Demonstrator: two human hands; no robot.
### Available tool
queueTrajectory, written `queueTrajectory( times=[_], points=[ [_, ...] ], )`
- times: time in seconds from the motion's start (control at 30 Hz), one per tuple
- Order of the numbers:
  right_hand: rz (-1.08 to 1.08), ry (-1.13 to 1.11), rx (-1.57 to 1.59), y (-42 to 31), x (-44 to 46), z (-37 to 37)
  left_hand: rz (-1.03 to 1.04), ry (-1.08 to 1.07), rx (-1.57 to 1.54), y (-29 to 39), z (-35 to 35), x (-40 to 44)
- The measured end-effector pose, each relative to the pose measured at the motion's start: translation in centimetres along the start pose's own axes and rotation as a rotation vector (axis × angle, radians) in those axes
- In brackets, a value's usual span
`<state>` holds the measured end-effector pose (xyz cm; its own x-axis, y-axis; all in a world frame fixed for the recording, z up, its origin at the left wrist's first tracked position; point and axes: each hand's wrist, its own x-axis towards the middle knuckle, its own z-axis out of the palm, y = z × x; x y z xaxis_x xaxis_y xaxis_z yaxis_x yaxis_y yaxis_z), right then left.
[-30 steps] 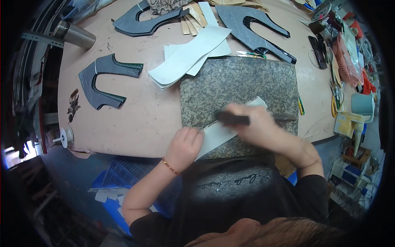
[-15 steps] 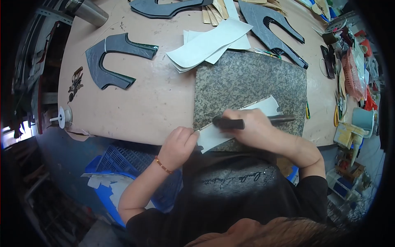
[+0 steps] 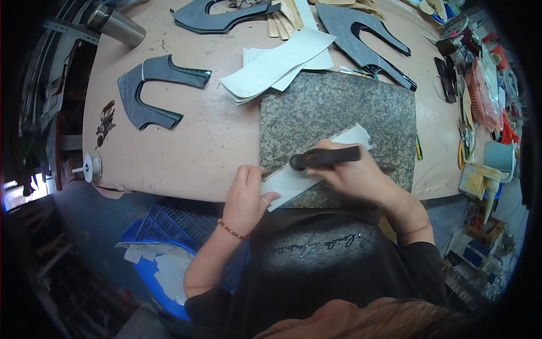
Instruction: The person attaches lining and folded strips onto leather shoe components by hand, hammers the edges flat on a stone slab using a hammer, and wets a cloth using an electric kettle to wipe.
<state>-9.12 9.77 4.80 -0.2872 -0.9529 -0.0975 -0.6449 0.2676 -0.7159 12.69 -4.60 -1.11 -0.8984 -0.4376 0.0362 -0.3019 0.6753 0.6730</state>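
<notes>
A white strip [image 3: 291, 182] lies slantwise on the speckled stone slab [image 3: 339, 101]. At its lower left end my left hand [image 3: 245, 195] grips it, with the thumb on top and the fingers at the upper edge. My right hand [image 3: 353, 172] is closed round a dark hammer [image 3: 327, 157], whose round head is over the strip's upper edge near its middle. Whether the head touches the strip I cannot tell. Part of the strip's upper right end shows beyond my right hand. Stacked white pieces [image 3: 276, 62] overlap the slab's back left corner.
Grey curved pieces [image 3: 132, 93] lie on the table [image 3: 169, 164] at left and back. A metal flask [image 3: 121, 28] is at the back left, a white spool [image 3: 91, 164] at the left edge. Scissors and a pink basket [image 3: 483, 104] are at right; a blue crate [image 3: 164, 229] is below.
The hammer has swung to a new angle in my right hand. My left hand has shifted on the strip, its thumb now over the top. The whole view has also shifted.
</notes>
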Motion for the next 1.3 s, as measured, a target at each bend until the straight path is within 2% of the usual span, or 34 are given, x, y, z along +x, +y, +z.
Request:
queueTrajectory(
  times=[0.07, 0.17, 0.3, 0.37, 0.47, 0.57, 0.63, 0.7, 0.8, 0.9, 0.97, 1.1, 1.2, 1.3],
  points=[
    [0.042, 0.092, 0.060, 0.7, -1.4, -2.2, -0.098, -0.105, -0.001, 0.6, -0.9, 0.4],
    [0.199, 0.223, 0.069, 2.4, -3.8, -5.1, -0.193, -0.298, -0.246, -1.7, -3.0, 0.9],
    [0.320, 0.447, 0.059, 5.2, -7.3, -6.9, 0.048, 0.205, -0.917, -1.9, -8.5, 3.8],
    [0.385, 0.518, 0.089, 6.7, -8.9, -7.4, 0.130, 0.229, -0.930, -0.9, -12.4, 6.0],
    [0.372, 0.544, 0.064, 7.9, -10.5, -8.3, 0.065, -0.020, -0.555, 2.9, -15.6, 10.2],
    [0.369, 0.554, 0.049, 8.1, -11.2, -8.6, -0.008, -0.511, 0.007, 8.4, -14.5, 17.4],
    [0.363, 0.546, 0.028, 8.0, -11.3, -8.7, 0.258, -0.600, 0.066, 8.9, -9.9, 20.8],
    [0.366, 0.519, 0.008, 7.8, -11.3, -8.7, 0.570, -0.695, 0.299, 10.3, -4.2, 22.6],
    [0.374, 0.511, -0.016, 8.0, -11.1, -8.5, 0.749, -0.823, 0.303, 13.4, 4.3, 22.3],
    [0.356, 0.528, -0.031, 8.3, -11.1, -8.9, 0.882, -0.428, 0.188, 12.6, 8.4, 21.2],
    [0.373, 0.542, -0.041, 8.5, -11.3, -9.4, 0.846, -0.382, 0.113, 15.1, 4.7, 20.4],
    [0.428, 0.525, -0.030, 9.2, -11.2, -10.0, 0.805, -0.328, 0.201, 22.4, -4.6, 17.5],
    [0.395, 0.472, 0.053, 8.9, -10.9, -9.8, 0.809, -0.196, 0.229, 24.0, -6.7, 15.9],
    [0.291, 0.362, 0.025, 8.6, -10.8, -9.3, 0.781, -0.289, 0.462, 25.8, -8.6, 15.9]
  ],
)
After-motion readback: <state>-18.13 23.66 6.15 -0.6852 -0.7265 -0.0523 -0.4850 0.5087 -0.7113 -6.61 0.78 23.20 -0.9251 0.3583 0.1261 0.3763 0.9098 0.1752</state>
